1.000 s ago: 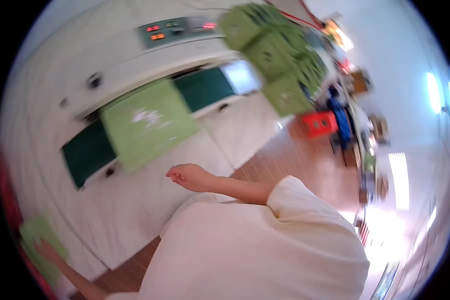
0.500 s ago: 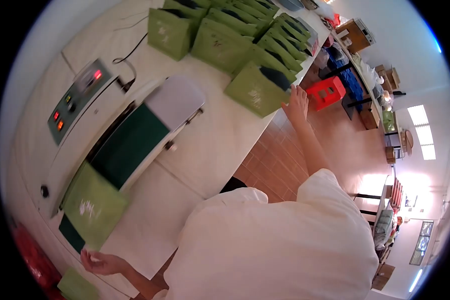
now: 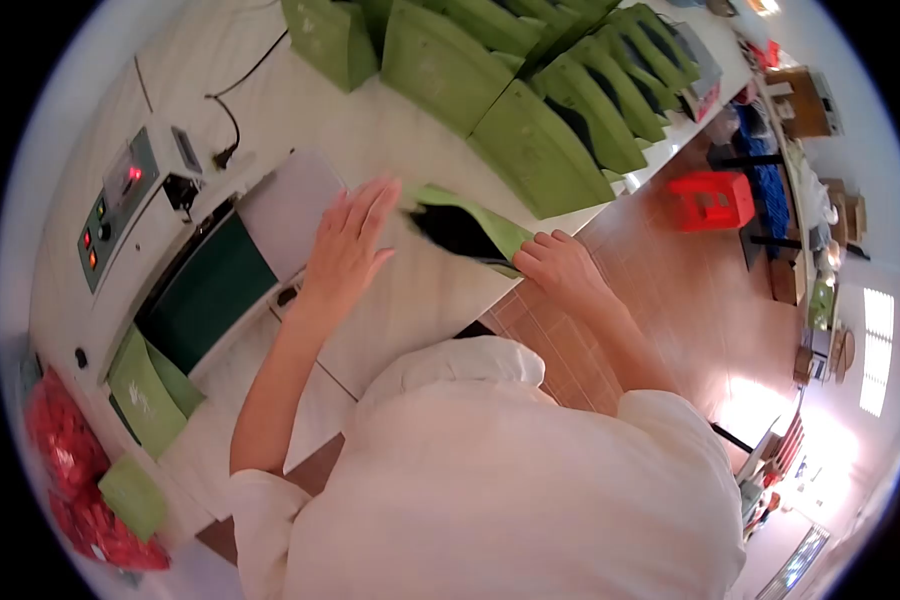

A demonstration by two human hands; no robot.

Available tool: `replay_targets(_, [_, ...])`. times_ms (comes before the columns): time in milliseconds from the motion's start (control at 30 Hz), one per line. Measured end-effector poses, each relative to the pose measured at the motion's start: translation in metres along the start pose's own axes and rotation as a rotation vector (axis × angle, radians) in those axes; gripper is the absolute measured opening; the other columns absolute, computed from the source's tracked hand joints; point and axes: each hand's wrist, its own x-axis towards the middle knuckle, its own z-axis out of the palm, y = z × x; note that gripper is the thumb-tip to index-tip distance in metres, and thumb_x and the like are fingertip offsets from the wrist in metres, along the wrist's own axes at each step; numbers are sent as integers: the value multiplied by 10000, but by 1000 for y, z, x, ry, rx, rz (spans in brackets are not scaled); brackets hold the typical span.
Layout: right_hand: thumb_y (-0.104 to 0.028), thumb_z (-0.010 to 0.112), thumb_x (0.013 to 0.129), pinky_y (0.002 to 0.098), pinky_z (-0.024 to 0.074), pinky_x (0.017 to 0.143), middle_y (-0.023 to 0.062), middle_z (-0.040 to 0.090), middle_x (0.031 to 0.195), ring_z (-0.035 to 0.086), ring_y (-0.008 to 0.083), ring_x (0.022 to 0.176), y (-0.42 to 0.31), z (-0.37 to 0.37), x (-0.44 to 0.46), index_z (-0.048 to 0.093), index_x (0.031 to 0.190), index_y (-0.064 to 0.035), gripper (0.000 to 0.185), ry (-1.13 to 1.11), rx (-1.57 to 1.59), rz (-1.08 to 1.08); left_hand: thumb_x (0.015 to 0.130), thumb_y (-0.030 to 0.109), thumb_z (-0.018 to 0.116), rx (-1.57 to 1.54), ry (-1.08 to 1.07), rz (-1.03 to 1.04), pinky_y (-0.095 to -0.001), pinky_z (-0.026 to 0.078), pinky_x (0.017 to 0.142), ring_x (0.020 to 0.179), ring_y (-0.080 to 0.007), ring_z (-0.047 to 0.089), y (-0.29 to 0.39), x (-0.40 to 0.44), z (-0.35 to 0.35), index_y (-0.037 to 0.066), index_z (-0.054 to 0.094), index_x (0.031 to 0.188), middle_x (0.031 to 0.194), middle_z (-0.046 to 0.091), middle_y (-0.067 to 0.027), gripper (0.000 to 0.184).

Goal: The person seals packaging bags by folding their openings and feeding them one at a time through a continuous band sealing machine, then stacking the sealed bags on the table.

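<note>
My right hand (image 3: 560, 265) is closed on the near corner of a green pouch (image 3: 505, 232), whose top gapes and shows a dark inside. Just left of that pouch is my left hand (image 3: 350, 235), fingers stretched out and slightly blurred, holding nothing. A second green pouch (image 3: 150, 390) with white lettering lies on the dark green belt (image 3: 210, 290) of a machine with a lit control panel (image 3: 115, 215). Several filled green pouches (image 3: 540, 145) stand in rows beyond my right hand.
A black cable and plug (image 3: 225, 155) lie behind the machine on the white table (image 3: 390, 320). Red bags (image 3: 65, 430) and another green pouch (image 3: 133, 497) are at the lower left. A red stool (image 3: 712, 200) stands on the floor at the right.
My left hand has moved from the pouch on the belt over to the right. My right hand has taken hold of a pouch, which now lies nearer, apart from the rows.
</note>
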Motion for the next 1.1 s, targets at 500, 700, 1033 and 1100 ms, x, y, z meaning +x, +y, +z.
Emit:
replay_targets(500, [-98,576,733,300,397,634,16,483,721,507,183,735,-70,84,5,473,790,-115,119,-316,306,-454,616,26,637,-76,-123,-319,-319,394,550,628,-227,496,63,-209,25,68,525,713,687,465,-58,154])
replay_targets(700, [-120,572,762,314,413,628,10,521,698,545,172,732,-94,97,11,550,943,-101,183,-336,105,-360,722,71,565,124,-369,-475,-307,435,628,788,-199,531,87,-178,43,70,572,1107,954,533,-88,385])
replay_targets(1033, [-212,585,719,383,489,649,100,611,833,600,289,816,-128,149,10,695,720,-71,179,-541,27,-8,763,11,509,-103,-631,-341,-388,523,689,856,-302,628,46,-180,67,81,602,1107,1095,600,-172,364])
replay_targets(1100, [-198,586,711,352,478,610,102,615,795,596,280,786,-133,145,13,686,707,-41,186,-516,106,16,752,-7,508,-154,-679,-281,-389,520,679,831,-298,634,47,-164,49,71,605,1091,1059,621,-171,361])
